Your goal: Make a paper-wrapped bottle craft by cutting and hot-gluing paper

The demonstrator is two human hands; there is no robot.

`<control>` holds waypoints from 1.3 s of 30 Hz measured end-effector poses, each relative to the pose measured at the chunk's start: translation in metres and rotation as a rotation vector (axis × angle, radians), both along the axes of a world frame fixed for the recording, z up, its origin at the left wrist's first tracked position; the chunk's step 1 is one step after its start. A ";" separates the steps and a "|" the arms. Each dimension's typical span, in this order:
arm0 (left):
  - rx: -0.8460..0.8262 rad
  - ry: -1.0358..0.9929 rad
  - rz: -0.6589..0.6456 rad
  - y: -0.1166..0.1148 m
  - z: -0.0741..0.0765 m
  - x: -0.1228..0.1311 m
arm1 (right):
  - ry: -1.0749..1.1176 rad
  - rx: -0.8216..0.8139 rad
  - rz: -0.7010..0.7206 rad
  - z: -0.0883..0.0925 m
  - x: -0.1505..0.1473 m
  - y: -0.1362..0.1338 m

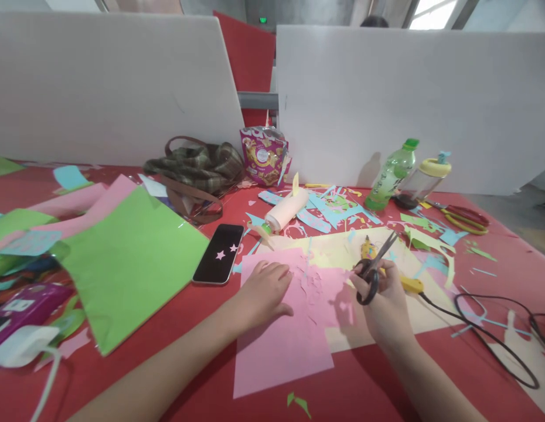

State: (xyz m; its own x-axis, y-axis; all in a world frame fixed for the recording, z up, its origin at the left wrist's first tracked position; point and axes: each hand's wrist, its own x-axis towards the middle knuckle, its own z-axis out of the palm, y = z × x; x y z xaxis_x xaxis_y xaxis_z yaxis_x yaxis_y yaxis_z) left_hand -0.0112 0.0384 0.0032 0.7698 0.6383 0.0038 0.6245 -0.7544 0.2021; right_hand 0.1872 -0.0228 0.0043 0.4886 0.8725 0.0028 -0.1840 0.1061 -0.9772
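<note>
The pink sheet (290, 340) lies on the red surface (356, 387), its near part apparently uncut. On the sheet, the left hand (264, 293) rests palm down, gripping nothing visible; to its right, the raised right hand (387, 310) clasps scissors (375, 265), blades pointing away. Scraps (314, 293) there suggest cutting is partway; left of it, two completed-looking stars (220, 255) lie on a phone (215, 272).

Ahead of you, a left white panel (105, 88) and a right white panel (408, 111) stand along the far side of the red table (202, 375). Between them you see a red board (246, 55) and a grey rail (257, 100). Beyond, you face a grey wall (316, 13), a small glowing green sign (262, 20) and, upper right, a bright window (433, 14); grey floor (534, 214) shows past your table's right edge
</note>
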 end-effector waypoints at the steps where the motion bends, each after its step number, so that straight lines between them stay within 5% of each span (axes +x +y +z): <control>1: -0.008 0.018 0.009 0.002 0.002 0.003 | 0.006 0.005 -0.015 0.001 0.001 0.001; 7: -0.144 0.088 0.089 0.020 0.009 0.020 | 0.036 0.019 -0.024 0.002 0.002 0.002; 13: -0.364 -0.129 0.098 0.036 -0.001 0.023 | 0.046 -0.015 -0.013 0.000 0.002 0.002; 18: -0.425 -0.289 0.218 0.038 0.007 0.028 | 0.060 -0.030 -0.007 0.002 0.002 0.003; 26: -0.207 -0.395 0.374 0.042 0.033 0.042 | 0.058 -0.007 -0.011 0.002 0.002 0.003; 32: 0.017 -0.473 0.300 0.035 0.056 0.048 | 0.015 0.001 -0.024 0.005 0.000 0.003; 39: 0.475 -0.649 0.159 0.029 0.071 0.047 | -0.008 0.010 -0.047 0.001 0.000 0.002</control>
